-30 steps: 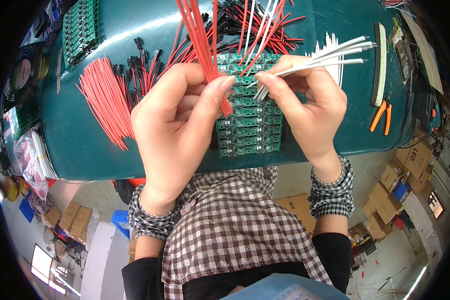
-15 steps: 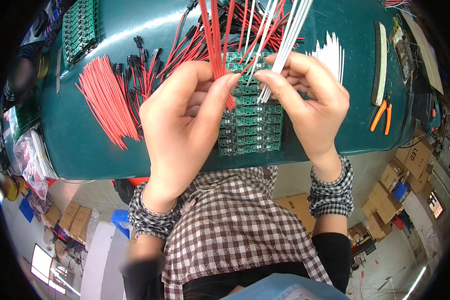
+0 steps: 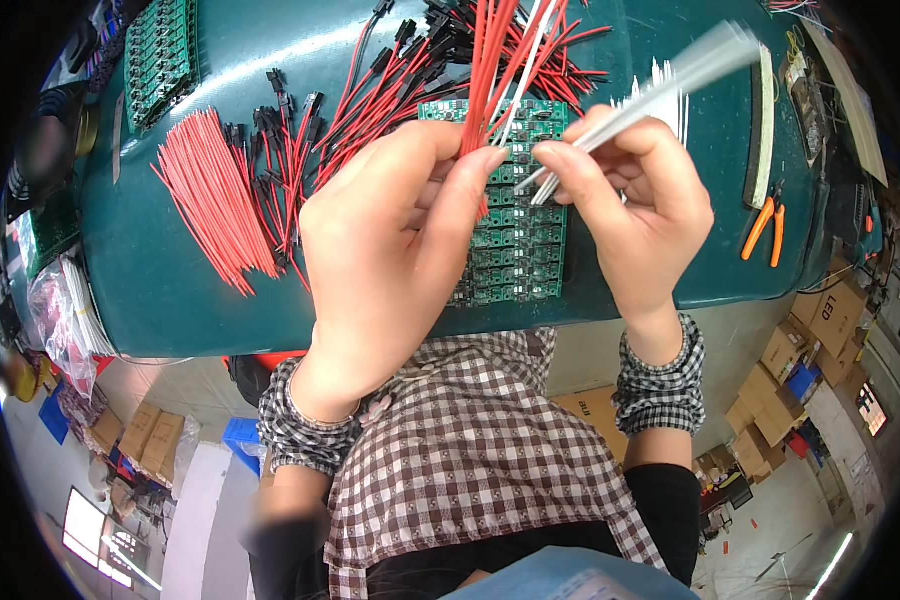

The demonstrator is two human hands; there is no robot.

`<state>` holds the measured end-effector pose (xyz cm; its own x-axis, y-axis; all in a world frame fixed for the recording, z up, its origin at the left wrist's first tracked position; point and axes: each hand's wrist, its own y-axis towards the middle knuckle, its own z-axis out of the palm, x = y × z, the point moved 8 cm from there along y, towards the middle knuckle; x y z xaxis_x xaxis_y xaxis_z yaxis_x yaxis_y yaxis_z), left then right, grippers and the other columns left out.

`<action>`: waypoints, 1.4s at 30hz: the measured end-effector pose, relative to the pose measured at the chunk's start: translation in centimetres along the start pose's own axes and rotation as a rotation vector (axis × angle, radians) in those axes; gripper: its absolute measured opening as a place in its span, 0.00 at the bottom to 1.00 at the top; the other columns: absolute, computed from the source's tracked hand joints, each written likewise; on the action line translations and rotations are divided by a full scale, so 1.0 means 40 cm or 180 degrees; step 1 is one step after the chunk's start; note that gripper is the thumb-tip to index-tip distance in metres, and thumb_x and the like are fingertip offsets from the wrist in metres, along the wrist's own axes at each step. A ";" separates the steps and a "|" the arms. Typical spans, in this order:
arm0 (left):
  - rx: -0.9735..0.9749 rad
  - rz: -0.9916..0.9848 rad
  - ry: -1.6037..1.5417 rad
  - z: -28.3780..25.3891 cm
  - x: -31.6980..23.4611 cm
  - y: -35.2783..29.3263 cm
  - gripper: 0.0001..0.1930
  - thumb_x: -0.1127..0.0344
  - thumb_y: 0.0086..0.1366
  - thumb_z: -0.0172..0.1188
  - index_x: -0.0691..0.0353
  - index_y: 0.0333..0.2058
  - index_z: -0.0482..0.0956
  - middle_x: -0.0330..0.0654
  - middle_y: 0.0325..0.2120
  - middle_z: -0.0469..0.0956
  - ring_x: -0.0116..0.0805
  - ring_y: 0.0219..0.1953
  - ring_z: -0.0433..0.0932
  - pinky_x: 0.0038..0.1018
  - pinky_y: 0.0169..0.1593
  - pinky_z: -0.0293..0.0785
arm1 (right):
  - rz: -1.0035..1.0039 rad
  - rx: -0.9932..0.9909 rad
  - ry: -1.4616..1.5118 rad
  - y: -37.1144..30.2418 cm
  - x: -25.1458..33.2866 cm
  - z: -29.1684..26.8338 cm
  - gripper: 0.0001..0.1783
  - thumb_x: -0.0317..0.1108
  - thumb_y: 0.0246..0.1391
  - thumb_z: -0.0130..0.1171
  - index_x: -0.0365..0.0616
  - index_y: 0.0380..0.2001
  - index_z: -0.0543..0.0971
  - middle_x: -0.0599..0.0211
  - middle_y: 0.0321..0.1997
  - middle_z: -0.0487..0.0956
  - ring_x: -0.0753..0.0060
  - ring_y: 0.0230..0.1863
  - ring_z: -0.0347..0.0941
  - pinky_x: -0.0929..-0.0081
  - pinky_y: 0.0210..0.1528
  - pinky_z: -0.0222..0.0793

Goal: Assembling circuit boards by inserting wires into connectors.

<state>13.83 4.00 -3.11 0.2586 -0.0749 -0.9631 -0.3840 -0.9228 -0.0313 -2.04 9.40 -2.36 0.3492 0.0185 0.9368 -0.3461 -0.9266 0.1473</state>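
Note:
My left hand [image 3: 395, 240] pinches a bundle of red wires [image 3: 486, 75] between thumb and index finger; their ends point down over a green circuit board panel [image 3: 520, 260]. A few white wires [image 3: 530, 75] rise just beside the red ones, close to the left thumb tip; I cannot tell whether that hand holds them. My right hand [image 3: 642, 195] grips a bundle of white wires [image 3: 660, 92], tilted up to the right and smeared by motion at the upper end. Its lower ends hang above the panel. Both hands partly cover the panel.
Loose red wires [image 3: 215, 200] lie at left, beside red-and-black leads with black connectors [image 3: 275, 125]. More such leads are heaped behind the panel. White wires [image 3: 670, 110], orange-handled pliers [image 3: 763, 232] and a pale strip [image 3: 759, 130] lie right. Another green panel [image 3: 160, 60] sits far left.
The white bundle in my right hand has swung from near upright to a rightward slant. My left hand has shifted slightly right with the red wires, closer to the white wires.

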 end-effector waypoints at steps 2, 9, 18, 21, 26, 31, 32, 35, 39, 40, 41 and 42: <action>0.0018 0.0142 0.0145 0.002 -0.005 0.001 0.04 0.76 0.62 0.61 0.68 0.35 0.78 0.40 0.26 0.79 0.23 0.25 0.81 0.17 0.27 0.75 | -0.0050 -0.0144 0.0327 -0.012 -0.014 -0.001 0.11 0.25 0.45 0.71 0.32 0.29 0.79 0.66 0.28 0.80 0.82 0.25 0.77 0.85 0.28 0.75; -0.0272 -0.0247 -0.0436 -0.040 0.014 -0.022 0.04 0.78 0.62 0.60 0.71 0.34 0.76 0.40 0.26 0.79 0.23 0.26 0.81 0.16 0.27 0.74 | -0.0294 -0.0095 0.0156 -0.018 -0.009 0.012 0.11 0.26 0.44 0.71 0.33 0.29 0.79 0.66 0.29 0.80 0.80 0.26 0.79 0.84 0.28 0.76; -0.0160 -0.0289 -0.0376 -0.038 0.027 -0.034 0.05 0.77 0.61 0.63 0.70 0.31 0.75 0.37 0.22 0.78 0.16 0.24 0.76 0.13 0.26 0.70 | -0.0487 -0.0051 -0.0146 -0.019 -0.002 0.025 0.10 0.27 0.44 0.72 0.35 0.29 0.80 0.66 0.27 0.80 0.79 0.25 0.78 0.84 0.26 0.75; -0.0180 -0.0230 -0.0513 -0.031 0.031 -0.034 0.05 0.77 0.61 0.63 0.70 0.31 0.75 0.37 0.22 0.79 0.17 0.24 0.77 0.13 0.26 0.71 | -0.0545 0.0179 -0.0365 -0.018 0.013 0.033 0.09 0.21 0.47 0.67 0.31 0.33 0.79 0.64 0.30 0.80 0.80 0.28 0.78 0.85 0.28 0.73; -0.0164 -0.0178 -0.0459 -0.017 0.038 -0.033 0.05 0.76 0.61 0.63 0.70 0.31 0.75 0.40 0.23 0.79 0.20 0.26 0.80 0.15 0.27 0.73 | -0.0374 0.0052 -0.0512 -0.012 0.003 0.027 0.12 0.25 0.44 0.70 0.33 0.33 0.80 0.66 0.28 0.79 0.81 0.26 0.77 0.85 0.26 0.73; -0.0143 -0.0179 -0.0413 -0.010 0.044 -0.032 0.05 0.75 0.61 0.63 0.69 0.32 0.76 0.39 0.24 0.79 0.20 0.26 0.80 0.16 0.27 0.74 | -0.0268 -0.0147 -0.0408 -0.014 -0.008 0.017 0.13 0.29 0.42 0.73 0.35 0.31 0.80 0.66 0.24 0.78 0.81 0.23 0.77 0.85 0.24 0.74; -0.0143 -0.0163 -0.0376 -0.009 0.043 -0.031 0.05 0.75 0.61 0.63 0.69 0.32 0.76 0.39 0.23 0.78 0.20 0.26 0.80 0.16 0.27 0.74 | -0.0227 -0.0148 -0.0365 -0.014 -0.011 0.016 0.13 0.29 0.42 0.73 0.35 0.31 0.80 0.67 0.24 0.78 0.81 0.23 0.77 0.85 0.24 0.74; -0.0107 -0.0115 -0.0224 -0.007 0.041 -0.029 0.05 0.74 0.61 0.63 0.68 0.32 0.76 0.39 0.23 0.78 0.21 0.25 0.80 0.17 0.26 0.74 | -0.0149 -0.0139 -0.0234 -0.014 -0.015 0.015 0.13 0.29 0.43 0.72 0.35 0.31 0.80 0.67 0.25 0.79 0.82 0.23 0.77 0.86 0.24 0.73; -0.0017 -0.0011 -0.0063 0.001 0.021 -0.027 0.05 0.74 0.61 0.63 0.67 0.33 0.77 0.40 0.22 0.78 0.22 0.24 0.80 0.18 0.26 0.75 | 0.0015 -0.0145 0.0187 -0.012 -0.016 0.012 0.11 0.28 0.45 0.71 0.34 0.30 0.80 0.67 0.26 0.80 0.82 0.24 0.77 0.86 0.25 0.73; 0.0023 0.0119 0.0132 0.004 0.011 -0.027 0.04 0.74 0.61 0.63 0.67 0.33 0.77 0.40 0.22 0.78 0.23 0.25 0.80 0.18 0.26 0.75 | 0.0012 -0.0143 0.0189 -0.015 -0.016 0.009 0.11 0.28 0.45 0.71 0.34 0.30 0.80 0.67 0.26 0.80 0.82 0.24 0.77 0.86 0.25 0.73; 0.0061 0.0248 0.0328 0.006 0.001 -0.028 0.04 0.74 0.61 0.63 0.67 0.34 0.78 0.41 0.23 0.78 0.24 0.25 0.81 0.18 0.26 0.75 | -0.0037 -0.0194 0.0216 -0.018 -0.014 0.003 0.11 0.27 0.45 0.71 0.34 0.30 0.80 0.67 0.26 0.80 0.83 0.24 0.77 0.86 0.25 0.72; 0.0053 0.0248 0.0335 0.004 -0.001 -0.029 0.04 0.74 0.61 0.63 0.67 0.34 0.78 0.41 0.23 0.78 0.24 0.25 0.81 0.18 0.26 0.75 | -0.0086 -0.0243 0.0245 -0.021 -0.011 -0.002 0.11 0.27 0.45 0.71 0.34 0.30 0.79 0.67 0.27 0.80 0.83 0.24 0.77 0.87 0.25 0.72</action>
<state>14.12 5.16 -3.07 0.3187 -0.1862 -0.9294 -0.4210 -0.9063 0.0372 -1.97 10.19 -2.89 0.2924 0.0748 0.9534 -0.4037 -0.8941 0.1940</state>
